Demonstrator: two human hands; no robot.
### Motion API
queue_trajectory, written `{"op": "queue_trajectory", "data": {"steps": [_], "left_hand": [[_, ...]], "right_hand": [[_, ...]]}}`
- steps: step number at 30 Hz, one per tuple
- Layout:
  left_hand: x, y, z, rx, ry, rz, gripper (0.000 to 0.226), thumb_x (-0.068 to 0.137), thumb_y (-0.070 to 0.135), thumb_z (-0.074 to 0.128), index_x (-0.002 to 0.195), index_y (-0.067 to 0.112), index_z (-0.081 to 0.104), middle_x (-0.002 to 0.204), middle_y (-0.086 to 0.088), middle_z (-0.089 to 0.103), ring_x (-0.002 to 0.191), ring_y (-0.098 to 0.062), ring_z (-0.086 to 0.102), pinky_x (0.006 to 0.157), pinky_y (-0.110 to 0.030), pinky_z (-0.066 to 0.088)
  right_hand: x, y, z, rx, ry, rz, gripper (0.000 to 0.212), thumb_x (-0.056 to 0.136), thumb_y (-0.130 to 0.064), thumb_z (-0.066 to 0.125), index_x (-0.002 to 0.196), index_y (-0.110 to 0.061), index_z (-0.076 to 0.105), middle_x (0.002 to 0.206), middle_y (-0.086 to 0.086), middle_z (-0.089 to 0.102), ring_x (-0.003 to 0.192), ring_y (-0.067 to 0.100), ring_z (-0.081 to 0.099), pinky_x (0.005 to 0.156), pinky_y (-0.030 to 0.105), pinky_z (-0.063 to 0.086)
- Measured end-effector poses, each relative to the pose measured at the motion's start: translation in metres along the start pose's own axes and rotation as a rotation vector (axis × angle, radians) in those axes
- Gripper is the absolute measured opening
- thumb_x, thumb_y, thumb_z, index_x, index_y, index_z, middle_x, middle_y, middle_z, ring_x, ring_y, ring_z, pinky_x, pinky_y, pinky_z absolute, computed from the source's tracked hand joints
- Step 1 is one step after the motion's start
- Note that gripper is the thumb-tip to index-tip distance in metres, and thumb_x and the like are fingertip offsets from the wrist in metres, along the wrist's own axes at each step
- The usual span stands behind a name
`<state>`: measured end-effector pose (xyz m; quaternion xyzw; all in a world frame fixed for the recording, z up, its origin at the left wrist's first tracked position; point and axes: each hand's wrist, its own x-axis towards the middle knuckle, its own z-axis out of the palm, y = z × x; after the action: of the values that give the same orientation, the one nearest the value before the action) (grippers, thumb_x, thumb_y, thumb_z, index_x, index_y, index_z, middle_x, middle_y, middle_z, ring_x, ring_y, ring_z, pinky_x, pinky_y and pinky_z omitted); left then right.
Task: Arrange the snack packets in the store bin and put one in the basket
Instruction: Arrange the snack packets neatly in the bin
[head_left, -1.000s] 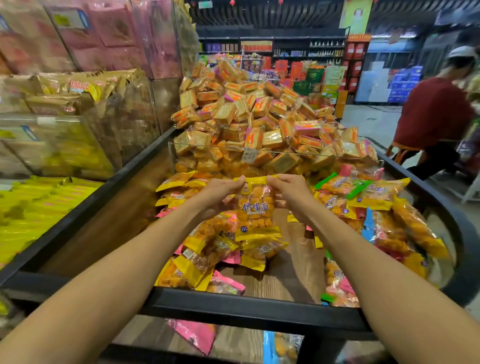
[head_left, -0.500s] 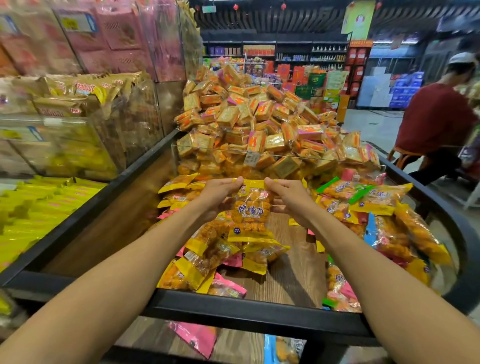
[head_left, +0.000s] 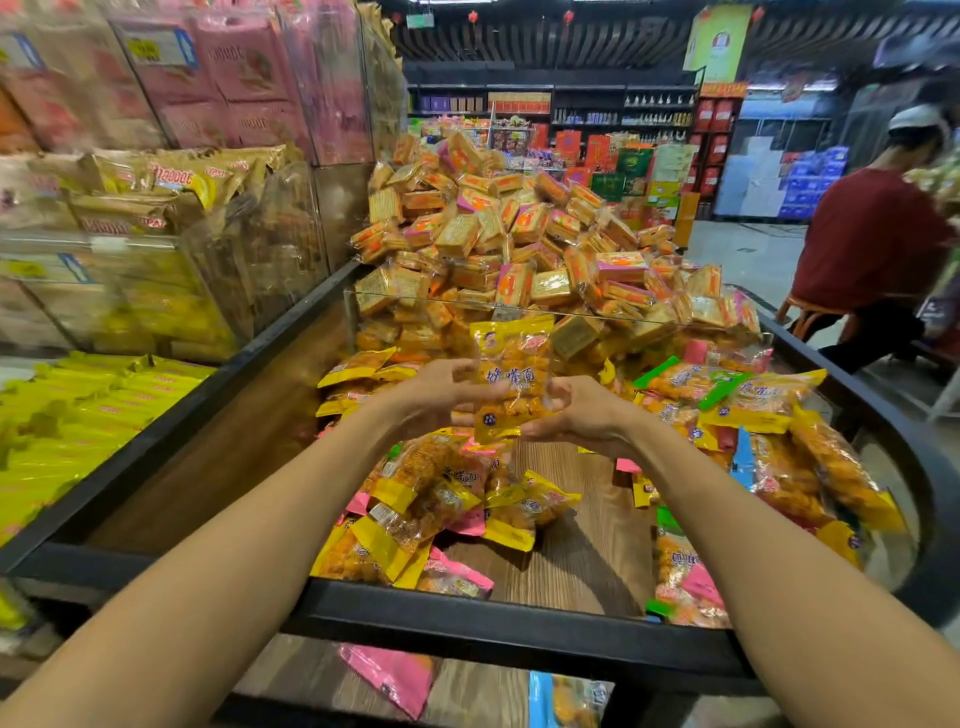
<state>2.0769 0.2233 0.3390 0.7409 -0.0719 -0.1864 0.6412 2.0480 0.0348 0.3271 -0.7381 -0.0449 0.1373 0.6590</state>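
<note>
Store aisle, wood-floored bin (head_left: 582, 566) of snack packets.

Loose packets (head_left: 426, 519) lie scattered on the bin floor nearest the camera. Above them, the left hand (head_left: 436, 397) and right hand (head_left: 576, 415) pinch one packet (head_left: 511, 379) by its sides, upright in mid-air over the bin, likely to face it before placing. It is yellow-ended and clear-middled, showing orange snacks. Beyond it rises a cracker pile (head_left: 519, 244); no basket shows.

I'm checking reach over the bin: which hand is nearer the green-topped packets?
Right. The right hand holds the raised yellow packet just left of the green-topped packets; the left hand grips the packet's far side, further away.
</note>
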Motion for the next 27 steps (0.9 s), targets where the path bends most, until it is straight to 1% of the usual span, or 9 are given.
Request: {"op": "queue_trajectory", "data": {"steps": [2, 5, 8, 12, 15, 19, 21, 25, 27], "left_hand": [[-0.002, -0.004, 0.004, 0.161, 0.020, 0.016, 0.082, 0.076, -0.001, 0.073, 0.146, 0.006, 0.030, 0.143, -0.018, 0.041, 0.124, -0.026, 0.048, 0.079, -0.032, 0.050], [0.001, -0.007, 0.002, 0.225, 0.065, 0.069, 0.084, 0.071, -0.008, 0.074, 0.144, 0.005, 0.034, 0.137, -0.016, 0.044, 0.111, -0.024, 0.052, 0.079, -0.031, 0.053], [0.002, -0.010, 0.000, 0.204, 0.073, 0.087, 0.080, 0.071, -0.007, 0.076, 0.141, 0.005, 0.039, 0.118, -0.011, 0.050, 0.104, -0.026, 0.057, 0.070, -0.027, 0.056], [0.006, -0.012, 0.004, 0.254, 0.223, 0.241, 0.058, 0.078, 0.015, 0.077, 0.128, 0.012, 0.049, 0.113, -0.007, 0.057, 0.099, -0.020, 0.061, 0.077, -0.029, 0.055], [0.006, -0.009, 0.013, 0.089, 0.178, 0.264, 0.044, 0.088, 0.035, 0.064, 0.124, 0.012, 0.052, 0.119, -0.007, 0.058, 0.096, -0.018, 0.064, 0.080, -0.030, 0.057], [0.007, -0.007, 0.015, -0.036, 0.118, 0.154, 0.061, 0.087, 0.057, 0.052, 0.128, 0.011, 0.054, 0.125, -0.005, 0.061, 0.111, -0.023, 0.060, 0.084, -0.034, 0.053], [0.006, -0.008, 0.013, -0.033, 0.169, 0.155, 0.049, 0.093, 0.050, 0.049, 0.123, 0.012, 0.055, 0.116, -0.004, 0.065, 0.096, -0.016, 0.063, 0.077, -0.028, 0.054], [0.005, -0.005, 0.009, -0.081, 0.142, 0.148, 0.025, 0.101, 0.029, 0.043, 0.116, 0.015, 0.056, 0.106, -0.005, 0.065, 0.088, -0.017, 0.062, 0.088, -0.038, 0.050], [0.002, -0.004, 0.010, -0.070, 0.060, 0.119, 0.022, 0.101, 0.028, 0.043, 0.110, 0.014, 0.057, 0.100, -0.005, 0.065, 0.083, -0.014, 0.063, 0.080, -0.034, 0.053]], "right_hand": [[-0.003, -0.003, 0.000, 0.002, 0.021, 0.001, 0.033, 0.079, 0.018, 0.062, 0.104, -0.003, 0.058, 0.099, 0.013, 0.066, 0.086, 0.022, 0.066, 0.067, 0.028, 0.060], [-0.007, -0.007, 0.002, 0.019, 0.025, -0.004, 0.036, 0.080, 0.016, 0.062, 0.109, -0.005, 0.056, 0.095, 0.003, 0.064, 0.087, 0.018, 0.063, 0.054, 0.018, 0.054], [-0.008, -0.008, 0.003, 0.102, 0.062, -0.036, 0.055, 0.081, 0.018, 0.060, 0.129, -0.006, 0.047, 0.096, -0.004, 0.062, 0.077, 0.007, 0.060, 0.054, 0.018, 0.054], [0.001, -0.005, 0.005, 0.030, 0.243, -0.135, 0.070, 0.075, 0.016, 0.068, 0.138, 0.002, 0.041, 0.111, 0.006, 0.060, 0.093, 0.019, 0.063, 0.073, 0.028, 0.055], [0.002, -0.005, 0.014, -0.252, 0.331, -0.288, 0.061, 0.073, 0.004, 0.077, 0.128, -0.006, 0.052, 0.106, 0.001, 0.059, 0.104, 0.018, 0.058, 0.068, 0.010, 0.048], [0.003, -0.002, 0.027, -0.382, 0.187, -0.301, 0.068, 0.071, -0.014, 0.083, 0.131, -0.021, 0.052, 0.106, -0.005, 0.054, 0.102, 0.017, 0.058, 0.083, 0.026, 0.051], [0.004, -0.001, 0.028, -0.347, 0.165, -0.310, 0.055, 0.076, -0.015, 0.079, 0.126, -0.020, 0.058, 0.102, -0.002, 0.057, 0.094, 0.016, 0.060, 0.081, 0.025, 0.051], [0.012, -0.002, 0.017, -0.274, 0.428, -0.325, 0.031, 0.091, -0.022, 0.063, 0.121, -0.014, 0.058, 0.102, 0.006, 0.061, 0.094, 0.020, 0.059, 0.083, 0.033, 0.050], [0.015, -0.002, 0.011, -0.189, 0.441, -0.231, 0.034, 0.095, -0.032, 0.055, 0.122, -0.011, 0.056, 0.100, 0.004, 0.060, 0.087, 0.017, 0.059, 0.083, 0.035, 0.050]]}}
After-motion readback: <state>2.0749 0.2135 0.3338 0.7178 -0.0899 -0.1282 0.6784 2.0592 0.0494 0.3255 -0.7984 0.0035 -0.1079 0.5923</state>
